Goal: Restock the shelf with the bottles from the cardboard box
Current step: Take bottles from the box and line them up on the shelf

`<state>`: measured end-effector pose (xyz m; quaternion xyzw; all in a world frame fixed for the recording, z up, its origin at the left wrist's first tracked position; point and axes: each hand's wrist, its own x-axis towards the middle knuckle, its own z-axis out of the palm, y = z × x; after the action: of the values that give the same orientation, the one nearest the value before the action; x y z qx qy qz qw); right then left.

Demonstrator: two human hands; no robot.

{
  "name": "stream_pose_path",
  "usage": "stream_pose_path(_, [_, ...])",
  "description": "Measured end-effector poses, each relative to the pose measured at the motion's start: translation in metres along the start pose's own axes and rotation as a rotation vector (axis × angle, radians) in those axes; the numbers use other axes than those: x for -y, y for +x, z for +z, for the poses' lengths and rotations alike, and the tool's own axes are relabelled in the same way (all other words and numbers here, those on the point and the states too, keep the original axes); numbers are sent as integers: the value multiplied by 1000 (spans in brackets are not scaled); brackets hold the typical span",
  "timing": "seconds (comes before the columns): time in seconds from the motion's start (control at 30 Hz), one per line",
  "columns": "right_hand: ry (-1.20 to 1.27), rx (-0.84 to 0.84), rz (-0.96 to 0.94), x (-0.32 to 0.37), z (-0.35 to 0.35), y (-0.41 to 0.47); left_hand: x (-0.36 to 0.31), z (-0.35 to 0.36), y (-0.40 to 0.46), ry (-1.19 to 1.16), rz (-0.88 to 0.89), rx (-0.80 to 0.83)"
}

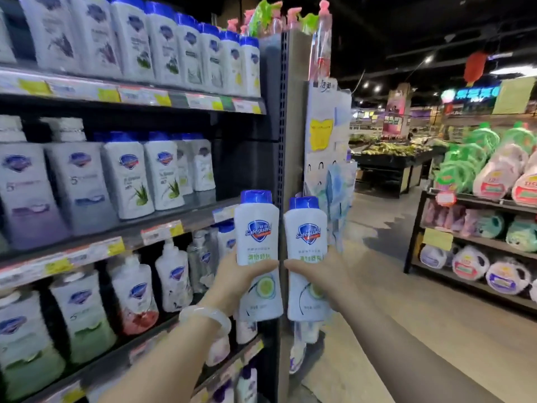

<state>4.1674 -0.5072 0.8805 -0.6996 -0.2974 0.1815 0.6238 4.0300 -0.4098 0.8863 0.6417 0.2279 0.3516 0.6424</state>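
The person is bringing two bottles up to the shelf (203,212), and next must slide them into the empty gap at eleven o'clock from the hands. The left hand (236,276) is wrapped around the left Safeguard bottle (257,245), and the right hand (315,274) is wrapped around the right Safeguard bottle (306,251). Both bottles are white with blue caps, standing upright side by side.

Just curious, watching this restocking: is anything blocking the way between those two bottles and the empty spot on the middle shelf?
Nothing visible blocks it. The left hand and right hand each hold a Safeguard bottle upright just in front of the shelf gap, which lies open right of the stocked bottles.
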Motion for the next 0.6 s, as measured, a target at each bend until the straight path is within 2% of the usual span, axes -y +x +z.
stream_pose_path(0.2, [17,201,-9,11,19,127,-3,3,83,-1,39,-267])
stream_pose_path(0.43, [93,450,-64,31,76,220,-6,-26,135,70,33,-502])
stream_pose_path(0.6, [144,489,-100,53,126,276,-19,-47,172,82,56,-588])
